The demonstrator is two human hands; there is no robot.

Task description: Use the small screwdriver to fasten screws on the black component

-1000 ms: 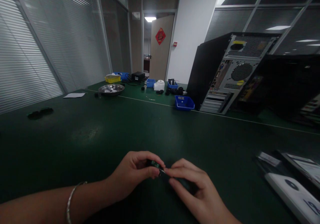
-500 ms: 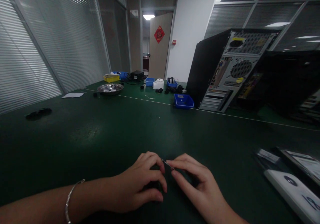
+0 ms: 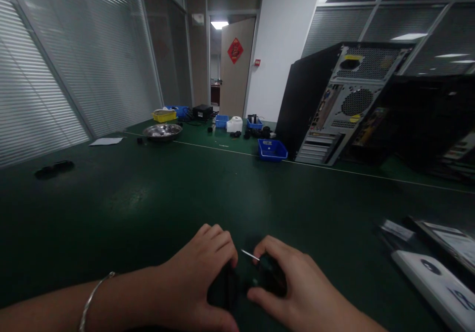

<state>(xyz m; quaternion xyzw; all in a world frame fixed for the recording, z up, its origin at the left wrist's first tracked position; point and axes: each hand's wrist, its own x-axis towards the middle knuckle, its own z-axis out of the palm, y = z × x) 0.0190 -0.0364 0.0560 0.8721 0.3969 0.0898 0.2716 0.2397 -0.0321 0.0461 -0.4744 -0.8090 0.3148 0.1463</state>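
My right hand (image 3: 293, 280) is curled low in the middle of the view. A thin, pointed silver metal piece (image 3: 249, 254) sticks out at its index fingertip, slanting toward my left hand. Between that finger and the thumb, which stand apart, is a dark area I cannot make out. My left hand (image 3: 202, 270) is bent over beside it, fingers curled down and thumb lower, around a dark shape (image 3: 229, 287) that blends into the shadow. A small gap separates the hands. A silver bracelet (image 3: 92, 297) circles my left wrist.
Hard-drive-like units and a white box (image 3: 434, 277) lie at right on the green table (image 3: 166, 193). Farther back are a computer tower (image 3: 315, 99), a blue tray (image 3: 272, 150), a metal bowl (image 3: 162, 132) and a white sheet (image 3: 106, 141). A dark object (image 3: 54, 169) lies at left.
My hands have drawn apart, and the silver piece now shows at the right hand only. My left fingers have curled downward; my right thumb and index finger have spread.
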